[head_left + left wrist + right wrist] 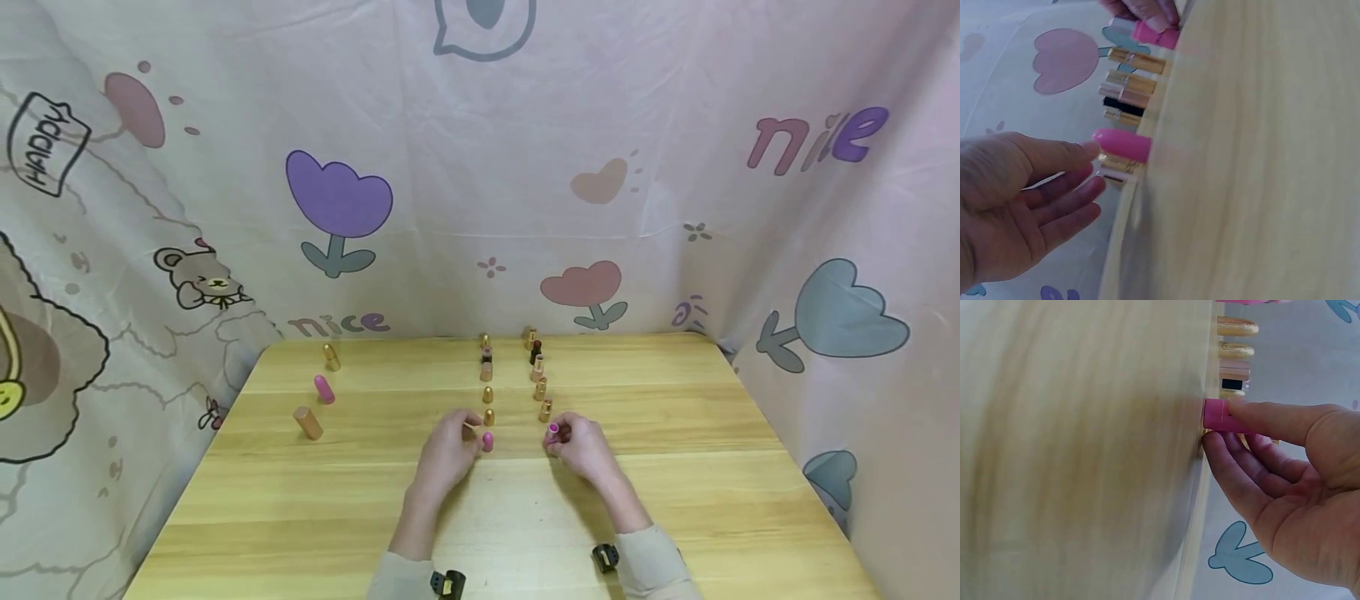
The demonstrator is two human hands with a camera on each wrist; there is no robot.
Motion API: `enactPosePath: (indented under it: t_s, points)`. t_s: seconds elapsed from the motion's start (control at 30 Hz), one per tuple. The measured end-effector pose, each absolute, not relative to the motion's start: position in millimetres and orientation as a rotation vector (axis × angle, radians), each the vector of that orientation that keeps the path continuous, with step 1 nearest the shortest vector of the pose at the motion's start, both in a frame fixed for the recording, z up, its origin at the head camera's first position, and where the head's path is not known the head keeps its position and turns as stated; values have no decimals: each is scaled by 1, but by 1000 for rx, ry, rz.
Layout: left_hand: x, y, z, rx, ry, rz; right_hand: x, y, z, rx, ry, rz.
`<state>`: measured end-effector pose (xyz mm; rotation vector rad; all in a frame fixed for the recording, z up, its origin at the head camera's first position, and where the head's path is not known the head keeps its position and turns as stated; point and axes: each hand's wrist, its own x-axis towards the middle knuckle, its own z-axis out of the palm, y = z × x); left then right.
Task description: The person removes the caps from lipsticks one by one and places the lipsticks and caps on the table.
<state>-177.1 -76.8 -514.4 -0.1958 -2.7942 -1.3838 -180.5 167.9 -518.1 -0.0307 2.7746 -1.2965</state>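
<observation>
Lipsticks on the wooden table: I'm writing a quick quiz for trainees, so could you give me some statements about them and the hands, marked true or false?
1. The right hand pinches a pink tube. True.
2. The left hand grips the brown tube. False: that tube is off by the table's left edge; the hand is beside a pink cap.
3. The brown tube is nearer the person than the gold tube at the far left. True.
4. The cloth behind the table is plain black. False: it is pale, with printed flowers.
</observation>
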Motion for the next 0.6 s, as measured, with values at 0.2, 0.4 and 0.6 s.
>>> enactPosePath:
  t_s: [0.2, 0.4, 0.6]
  points:
    - [-177, -96, -501, -36, -2627, -1407, -181, 168, -519, -36, 2806, -1279]
    - [-182, -122, -491, -4, -2317, -1391, -181, 168, -518, -42, 2831, -1267]
    - [-185, -156, -487, 137, -2053, -1328, -180, 167, -517, -50, 2835, -1263]
